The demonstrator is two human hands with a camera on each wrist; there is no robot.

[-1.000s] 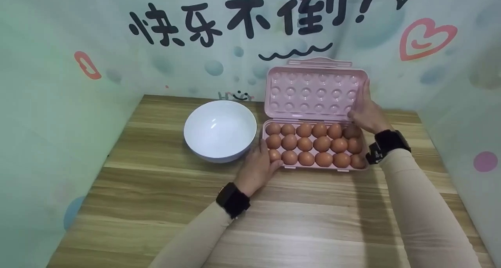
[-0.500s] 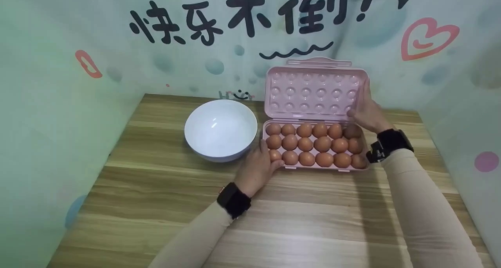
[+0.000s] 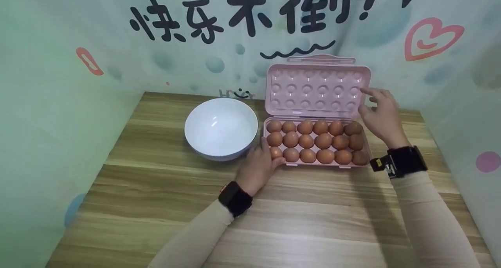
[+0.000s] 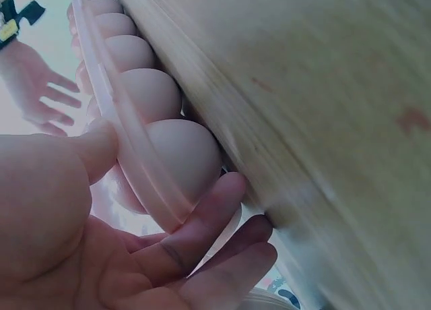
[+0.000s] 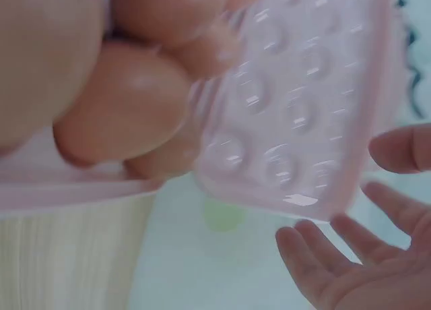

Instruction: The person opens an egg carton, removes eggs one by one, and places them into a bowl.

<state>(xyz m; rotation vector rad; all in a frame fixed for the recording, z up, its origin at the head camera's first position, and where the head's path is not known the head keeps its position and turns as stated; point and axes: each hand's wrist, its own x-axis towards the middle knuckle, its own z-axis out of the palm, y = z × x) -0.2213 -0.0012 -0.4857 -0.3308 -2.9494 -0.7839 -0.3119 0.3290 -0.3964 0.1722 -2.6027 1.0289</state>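
A pink plastic egg carton (image 3: 317,165) lies with its lid (image 3: 319,90) raised against the backdrop. Brown eggs (image 3: 307,155) fill its base in three rows. My left hand (image 3: 256,168) holds the front left corner of the carton, thumb on the front rim and fingers along the side. In the left wrist view the thumb (image 4: 97,148) presses the rim while the fingers curl around the end. My right hand (image 3: 383,117) is just off the lid's right edge, fingers spread and loosely bent. The right wrist view shows that hand (image 5: 377,256) with nothing in it.
A white bowl (image 3: 221,127) stands left of the carton, close to my left hand. The wooden table (image 3: 188,205) ends at a printed cloth backdrop (image 3: 203,60), which also rises on both sides.
My right hand has let go of the lid and moved a little to the right. The lid stays up by itself. My left hand keeps its hold on the carton.
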